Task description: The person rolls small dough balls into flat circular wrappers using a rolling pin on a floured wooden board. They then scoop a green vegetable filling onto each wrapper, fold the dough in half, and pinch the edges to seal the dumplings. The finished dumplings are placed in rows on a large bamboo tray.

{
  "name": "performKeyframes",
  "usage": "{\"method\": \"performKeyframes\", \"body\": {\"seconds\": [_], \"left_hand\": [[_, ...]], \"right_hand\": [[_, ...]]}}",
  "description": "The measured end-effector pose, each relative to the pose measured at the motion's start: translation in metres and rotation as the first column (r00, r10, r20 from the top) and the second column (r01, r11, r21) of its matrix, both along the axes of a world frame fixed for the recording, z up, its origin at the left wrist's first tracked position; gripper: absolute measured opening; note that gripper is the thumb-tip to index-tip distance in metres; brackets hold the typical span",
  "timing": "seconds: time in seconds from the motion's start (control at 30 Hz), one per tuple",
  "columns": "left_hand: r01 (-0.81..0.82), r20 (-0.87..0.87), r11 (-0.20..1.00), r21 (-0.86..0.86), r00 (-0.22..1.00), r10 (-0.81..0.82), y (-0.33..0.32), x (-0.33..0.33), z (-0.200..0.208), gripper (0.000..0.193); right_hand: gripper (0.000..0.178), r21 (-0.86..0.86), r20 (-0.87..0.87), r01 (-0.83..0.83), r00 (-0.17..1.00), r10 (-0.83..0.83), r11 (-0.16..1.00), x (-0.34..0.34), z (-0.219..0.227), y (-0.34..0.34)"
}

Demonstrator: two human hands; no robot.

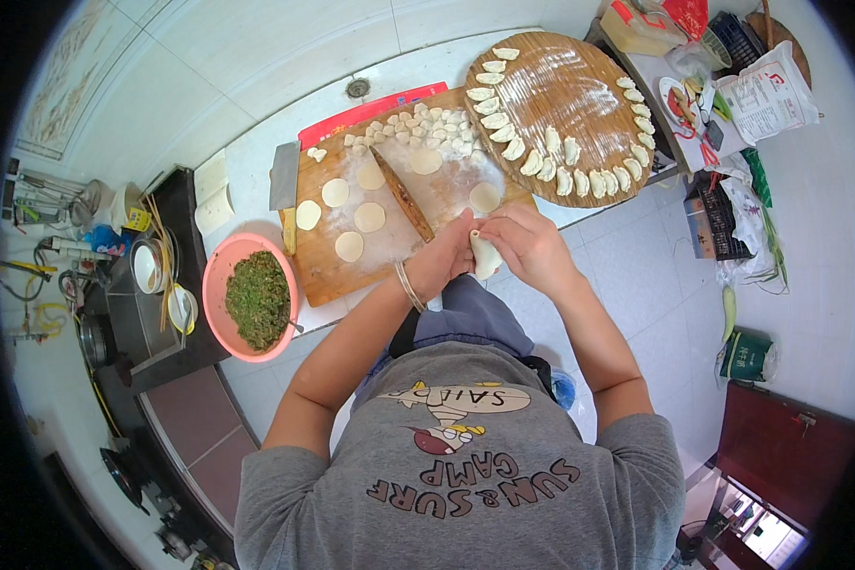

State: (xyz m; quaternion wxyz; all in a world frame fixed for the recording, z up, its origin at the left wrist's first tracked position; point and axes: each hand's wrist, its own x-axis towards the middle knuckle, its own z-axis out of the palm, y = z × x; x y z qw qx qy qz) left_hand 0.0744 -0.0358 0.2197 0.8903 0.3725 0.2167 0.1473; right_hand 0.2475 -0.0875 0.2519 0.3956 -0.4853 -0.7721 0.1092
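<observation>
Between my two hands is a folded white dumpling (485,256), its edge pinched near the top. My left hand (444,256) closes on its left side, and the fingers of my right hand (532,249) press its upper edge. Just beyond them lies a floured wooden board (313,271) with several round dough wrappers (370,218), small dough pieces (437,122) and a slanting rolling pin (402,195). A round wooden board (565,90) at the far right bears finished dumplings (513,148) around its rim.
A pink bowl (211,304) of chopped green filling (259,299) stands left of the board, a spoon in it. A cleaver (284,178) lies along the board's left edge. Packages and a white bag (766,98) crowd the right-hand table. A dark stove counter (128,323) is on the left.
</observation>
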Motion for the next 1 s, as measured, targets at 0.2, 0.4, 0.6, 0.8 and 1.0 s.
{"method": "performKeyframes", "body": {"seconds": [0.2, 0.4, 0.6, 0.8, 1.0], "left_hand": [[-0.063, -0.056, 0.998, 0.025, 0.996, 0.065, -0.001, 0.003, 0.008, 0.065], [-0.007, -0.034, 0.999, 0.038, 0.999, 0.008, 0.001, 0.001, 0.004, 0.066], [-0.028, -0.073, 1.000, -0.005, 0.997, 0.028, 0.005, 0.003, 0.016, 0.068], [-0.034, 0.056, 0.981, -0.191, 0.997, 0.046, 0.012, 0.006, 0.018, 0.071], [-0.191, 0.256, 0.849, -0.492, 0.901, 0.351, 0.020, 0.008, 0.015, 0.071]], "right_hand": [[0.016, 0.015, -0.081, 0.033, 0.996, -0.031, 0.999, -0.003, 0.005, 0.001], [0.017, 0.019, 0.009, -0.017, 1.000, 0.016, 1.000, 0.005, 0.002, 0.006], [0.028, 0.085, 0.112, -0.056, 0.993, 0.047, 0.995, 0.007, 0.012, 0.012], [0.031, 0.069, 0.149, -0.047, 0.988, 0.036, 0.997, 0.011, 0.015, 0.019], [0.025, 0.050, -0.046, 0.142, 0.989, -0.140, 0.989, 0.012, 0.023, 0.014]]}}
